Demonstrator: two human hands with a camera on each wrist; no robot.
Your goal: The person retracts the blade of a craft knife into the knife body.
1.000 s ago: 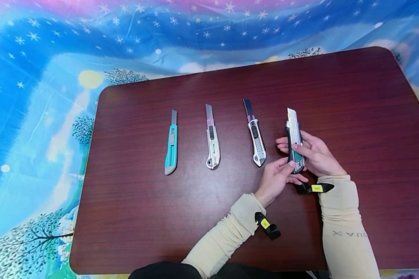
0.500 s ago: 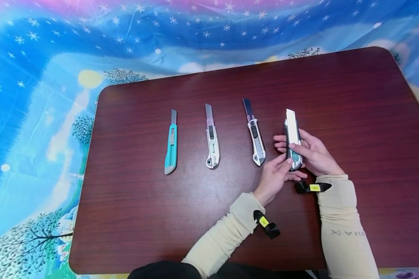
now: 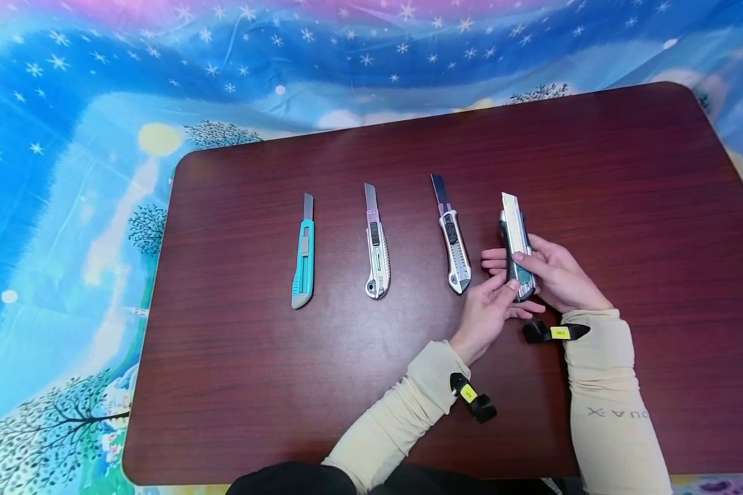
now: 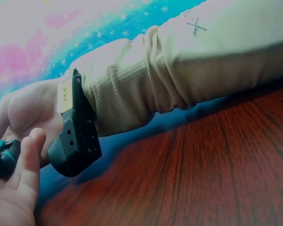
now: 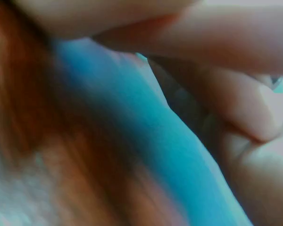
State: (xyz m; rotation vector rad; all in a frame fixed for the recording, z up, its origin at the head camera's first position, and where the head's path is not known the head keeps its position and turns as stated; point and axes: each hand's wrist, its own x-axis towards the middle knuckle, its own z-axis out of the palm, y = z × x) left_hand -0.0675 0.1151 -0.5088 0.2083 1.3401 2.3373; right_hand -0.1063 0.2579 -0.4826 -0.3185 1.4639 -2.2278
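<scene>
Both hands hold a utility knife (image 3: 518, 237) with a wide silver blade and a black and green handle, its tip pointing away from the person. My right hand (image 3: 566, 275) grips it from the right, thumb across its face and fingers behind. At the butt end, my left hand (image 3: 486, 309) pinches it with the thumb on top. In the left wrist view, the dark butt of the knife (image 4: 7, 160) shows between the fingers. Close, blurred fingers (image 5: 217, 42) fill much of the right wrist view, and the knife is hard to make out there.
To the left, three more utility knives lie in a row with blades out: a teal one (image 3: 305, 258), a silver one (image 3: 379, 265) and a silver one with a dark blade (image 3: 455, 254). They rest on a dark red wooden table (image 3: 235, 392). A patterned blue cloth (image 3: 322, 62) hangs behind.
The held knife has shifted slightly left and turned a little, so the bright glare on its blade came and went. Both hands keep their hold. The three lying knives stay put.
</scene>
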